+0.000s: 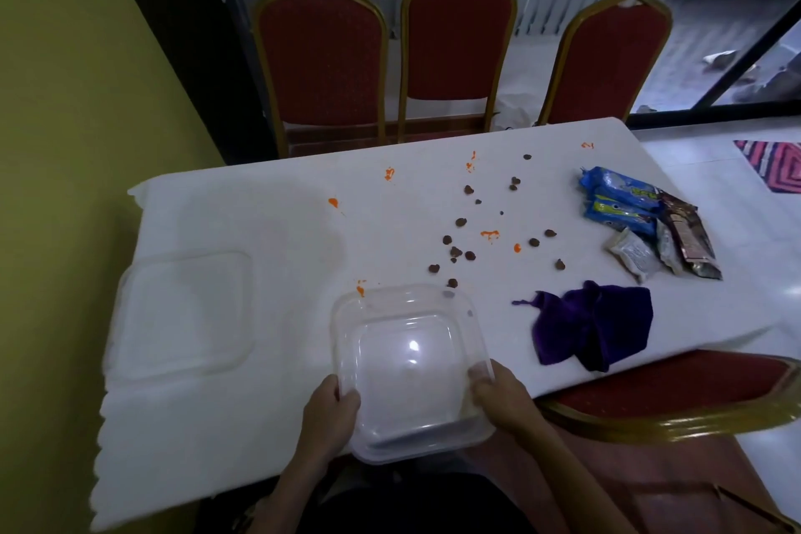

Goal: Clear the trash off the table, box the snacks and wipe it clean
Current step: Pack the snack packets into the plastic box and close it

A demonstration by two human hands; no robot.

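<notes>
1. Both hands hold a clear plastic container at the near edge of the white surface; container is empty.
2. Left hand: grip closed on the container's left rim, thumb inside.
3. Right hand: grip closed on the right rim, thumb over the edge.
4. Clear lid lies flat on the surface, left of the container, apart from it.
5. Brown crumbs and orange smears scattered mid-surface, beyond the container.
6. Purple cloth lies crumpled right of the container.
7. Snack packets piled near the right edge, beyond the cloth.
</notes>
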